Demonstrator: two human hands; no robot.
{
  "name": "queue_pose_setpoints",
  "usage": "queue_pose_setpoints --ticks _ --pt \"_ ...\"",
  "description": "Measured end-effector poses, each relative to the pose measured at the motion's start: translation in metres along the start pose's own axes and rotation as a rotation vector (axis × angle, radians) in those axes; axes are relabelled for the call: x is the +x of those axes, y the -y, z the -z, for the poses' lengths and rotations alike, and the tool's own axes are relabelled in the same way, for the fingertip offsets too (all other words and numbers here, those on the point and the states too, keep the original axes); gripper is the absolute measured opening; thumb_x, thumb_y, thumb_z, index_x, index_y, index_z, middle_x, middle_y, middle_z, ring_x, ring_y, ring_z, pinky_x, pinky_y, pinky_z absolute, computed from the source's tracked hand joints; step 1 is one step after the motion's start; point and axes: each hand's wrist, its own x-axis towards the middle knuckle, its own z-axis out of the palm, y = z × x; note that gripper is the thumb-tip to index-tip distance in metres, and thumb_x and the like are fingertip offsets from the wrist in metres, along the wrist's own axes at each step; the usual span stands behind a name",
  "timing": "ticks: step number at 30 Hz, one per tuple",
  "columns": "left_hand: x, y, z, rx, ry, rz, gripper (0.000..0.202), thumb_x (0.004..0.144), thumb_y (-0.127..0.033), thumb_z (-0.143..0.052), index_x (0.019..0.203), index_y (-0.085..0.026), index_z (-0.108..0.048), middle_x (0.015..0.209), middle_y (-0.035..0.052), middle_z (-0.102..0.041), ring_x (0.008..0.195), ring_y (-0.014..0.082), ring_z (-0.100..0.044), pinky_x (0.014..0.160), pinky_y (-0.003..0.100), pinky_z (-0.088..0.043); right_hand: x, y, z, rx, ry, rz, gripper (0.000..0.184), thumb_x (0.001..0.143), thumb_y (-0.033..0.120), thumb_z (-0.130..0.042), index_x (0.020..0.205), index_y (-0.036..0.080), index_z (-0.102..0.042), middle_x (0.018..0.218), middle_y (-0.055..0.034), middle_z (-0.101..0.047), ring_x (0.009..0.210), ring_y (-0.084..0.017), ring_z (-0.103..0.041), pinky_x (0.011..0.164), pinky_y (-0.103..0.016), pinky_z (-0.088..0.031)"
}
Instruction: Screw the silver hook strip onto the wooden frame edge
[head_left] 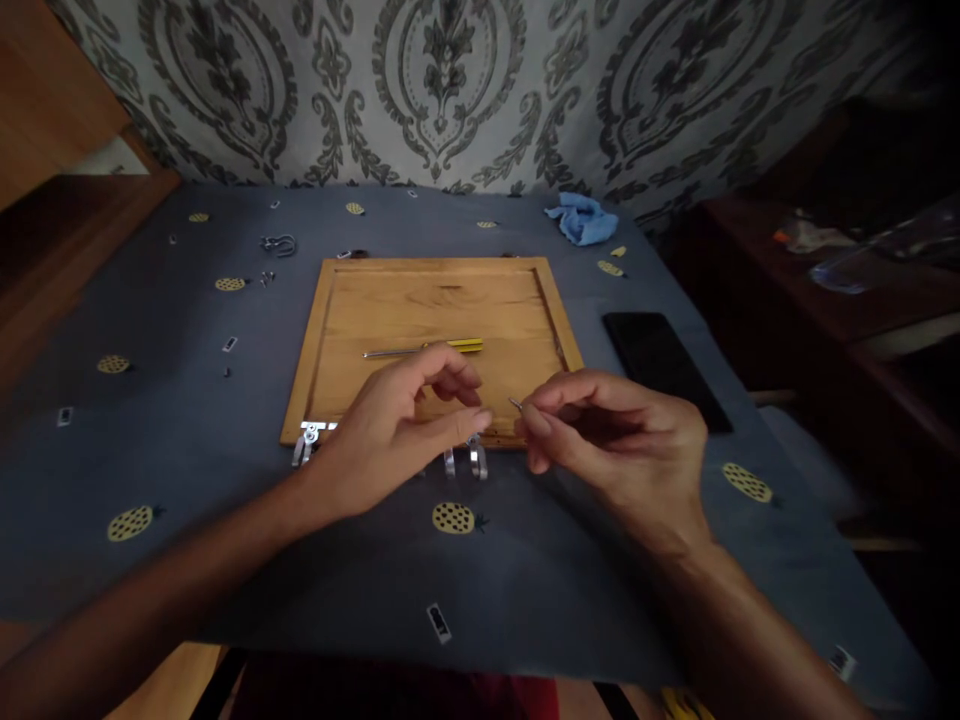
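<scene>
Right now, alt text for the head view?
Right hand pinches a small metal screw-like piece near a framed wooden panel; left hand is open. A yellow-handled screwdriver lies on the panel, a black slab to its right.

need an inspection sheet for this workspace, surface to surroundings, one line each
surface: grey-blue tablecloth, pineapple print
job's things: framed wooden panel; yellow-handled screwdriver lying on it; metal hinges along its near edge; loose metal pieces to its left
clutter: crumpled blue cloth; flat black device
hands: left hand open, nothing seen in it; right hand pinching a small metal piece
cables: nothing seen
surroundings: patterned backdrop; shadowed furniture right
</scene>
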Motion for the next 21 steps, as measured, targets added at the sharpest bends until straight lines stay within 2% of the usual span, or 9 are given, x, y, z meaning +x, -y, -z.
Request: queue_pose_setpoints --ticks 2,4,7,9,13,21 --pt "-0.006 0.006 0.000 0.340 -0.013 -0.126 0.021 0.082 -0.028 -0.069 0.098 -0.019 -0.058 0.100 0.0034 -0.064 0.097 0.0206 -0.058 0.082 0.035 -0.044 0.005 -0.002 0.003 0.014 0.056 -0.077 0.023 0.069 0.035 -0.081 0.070 0.018 -0.066 0.051 0.0040 -0.060 0.038 -0.008 -0.055 0.040 -0.019 -0.047" --pt "-0.011 0.013 -0.003 0.611 0.034 -0.213 0.033 0.079 -0.032 -0.074 0.103 -0.018 -0.056 0.102 0.0050 -0.064 0.101 0.0246 -0.056 0.085 0.039 -0.043 0.010 -0.006 0.006 0.013 0.141 -0.167 0.028 0.069 0.041 -0.080 0.071 0.017 -0.066 0.051 0.0038 -0.058 0.038 -0.007 -0.053 0.039 -0.018 -0.045" --pt "-0.014 0.020 -0.009 0.820 0.110 -0.257 0.052 0.075 -0.039 -0.078 0.114 -0.016 -0.051 0.106 0.0067 -0.066 0.104 0.0278 -0.055 0.087 0.042 -0.041 0.016 -0.015 0.011 0.024 0.285 -0.323 0.031 0.070 0.044 -0.079 0.072 0.016 -0.065 0.056 0.0023 -0.061 0.040 -0.005 -0.051 0.038 -0.017 -0.041" --pt "-0.014 0.022 -0.012 0.868 0.122 -0.259 0.060 0.074 -0.043 -0.078 0.118 -0.015 -0.048 0.107 0.0072 -0.066 0.104 0.0284 -0.054 0.089 0.043 -0.039 0.018 -0.021 0.014 0.044 0.379 -0.416 0.031 0.068 0.042 -0.080 0.072 0.015 -0.065 0.059 0.0015 -0.063 0.040 -0.004 -0.050 0.038 -0.016 -0.040" --pt "-0.014 0.024 -0.015 0.903 0.130 -0.242 0.059 0.078 -0.045 -0.075 0.119 -0.015 -0.045 0.105 0.0068 -0.067 0.102 0.0284 -0.055 0.089 0.044 -0.037 0.019 -0.031 0.018 0.064 0.505 -0.525 0.030 0.072 0.042 -0.077 0.074 0.015 -0.065 0.062 0.0013 -0.062 0.043 -0.005 -0.051 0.038 -0.017 -0.042" --pt "-0.016 0.025 -0.017 0.919 0.131 -0.264 0.055 0.082 -0.044 -0.071 0.121 -0.015 -0.043 0.102 0.0064 -0.067 0.099 0.0275 -0.056 0.090 0.043 -0.034 0.021 -0.037 0.018 0.138 0.583 -0.588 0.030 0.073 0.042 -0.077 0.075 0.014 -0.066 0.064 0.0014 -0.061 0.047 -0.004 -0.051 0.037 -0.013 -0.044"
